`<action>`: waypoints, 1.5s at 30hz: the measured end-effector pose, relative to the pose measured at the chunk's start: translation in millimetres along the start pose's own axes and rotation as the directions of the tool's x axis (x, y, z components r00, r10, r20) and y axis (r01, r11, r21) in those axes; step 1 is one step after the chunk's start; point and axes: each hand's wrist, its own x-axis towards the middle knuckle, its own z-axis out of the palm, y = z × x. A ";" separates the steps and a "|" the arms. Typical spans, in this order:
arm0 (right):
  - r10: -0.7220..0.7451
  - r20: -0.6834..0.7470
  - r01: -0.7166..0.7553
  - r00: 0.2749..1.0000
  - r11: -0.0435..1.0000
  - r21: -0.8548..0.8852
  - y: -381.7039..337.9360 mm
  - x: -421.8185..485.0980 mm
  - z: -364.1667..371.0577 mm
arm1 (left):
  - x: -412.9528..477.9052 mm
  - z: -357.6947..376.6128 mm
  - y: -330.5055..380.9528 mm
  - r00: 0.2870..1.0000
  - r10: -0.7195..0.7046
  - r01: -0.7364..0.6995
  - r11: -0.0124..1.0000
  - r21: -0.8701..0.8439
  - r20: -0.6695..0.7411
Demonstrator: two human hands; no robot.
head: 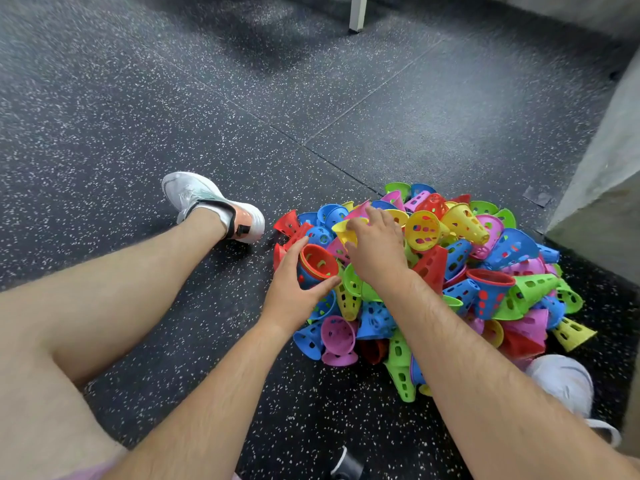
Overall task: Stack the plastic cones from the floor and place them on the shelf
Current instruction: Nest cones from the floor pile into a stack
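A heap of small perforated plastic cones in red, blue, yellow, green and pink lies on the floor in front of me. My left hand grips a short stack of nested cones with a red one on top, at the heap's left edge. My right hand reaches over the heap, and its fingers pinch a yellow cone just above the stack. No shelf is in view.
The floor is dark speckled rubber. My left leg and white shoe stretch out to the left of the heap, my right shoe sits beside it at the right. A grey concrete block stands at the right, a white post at the far top.
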 end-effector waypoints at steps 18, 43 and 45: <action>-0.230 -0.220 0.315 0.948 0.773 0.550 -7.1 -45.2 -12.8 | -5.4 -2.7 -5.1 0.997 -0.065 0.068 0.994 -0.085 0.038; -0.096 -0.039 0.085 0.995 0.973 -0.216 31.7 -81.2 -4.5 | -48.4 12.2 7.6 0.988 0.016 -0.021 0.999 0.027 0.152; -0.081 -0.003 0.077 0.997 0.958 -0.275 31.6 -79.4 -4.5 | -49.7 11.4 7.1 0.988 0.015 -0.020 0.999 0.031 0.156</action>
